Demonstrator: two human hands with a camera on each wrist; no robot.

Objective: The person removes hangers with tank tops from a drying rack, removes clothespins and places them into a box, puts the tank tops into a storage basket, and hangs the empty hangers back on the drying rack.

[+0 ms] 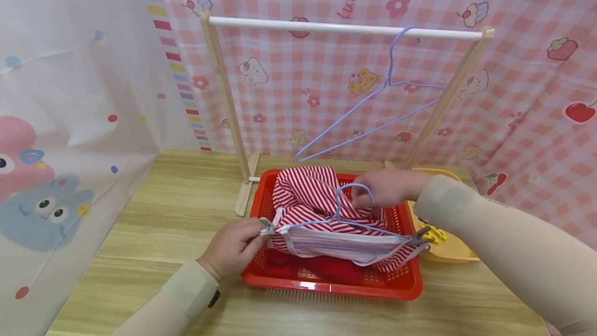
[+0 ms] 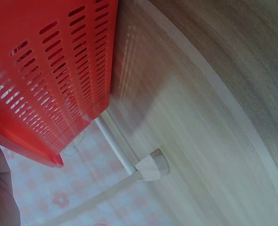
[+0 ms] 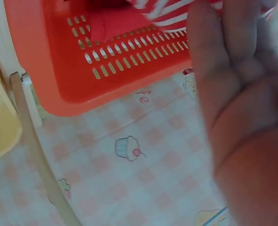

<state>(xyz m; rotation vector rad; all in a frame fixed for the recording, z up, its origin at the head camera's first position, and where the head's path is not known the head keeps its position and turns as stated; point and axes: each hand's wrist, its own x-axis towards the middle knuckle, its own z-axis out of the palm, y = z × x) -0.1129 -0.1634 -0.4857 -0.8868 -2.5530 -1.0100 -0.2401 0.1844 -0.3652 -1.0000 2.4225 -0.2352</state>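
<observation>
A red-and-white striped garment (image 1: 305, 185) with a white waistband (image 1: 326, 245) is clipped to a blue wire hanger (image 1: 338, 204) over a red basket (image 1: 303, 285). My left hand (image 1: 235, 247) pinches the grey clothespin (image 1: 267, 226) at the left end of the waistband. A second grey clothespin (image 1: 418, 236) grips the right end. My right hand (image 1: 380, 189) is behind the hanger's hook, its fingers at the striped cloth. In the right wrist view its fingers look fairly straight, the tips hidden. Dark red cloth (image 1: 333, 268) lies in the basket.
Behind the basket stands a wooden rack with a white rod (image 1: 326, 27), from which another blue hanger (image 1: 345, 113) hangs. A yellow basin (image 1: 450, 253) with yellow clothespins (image 1: 435, 234) stands right of the basket, partly under my right arm. All stand on a wooden table (image 1: 154, 232).
</observation>
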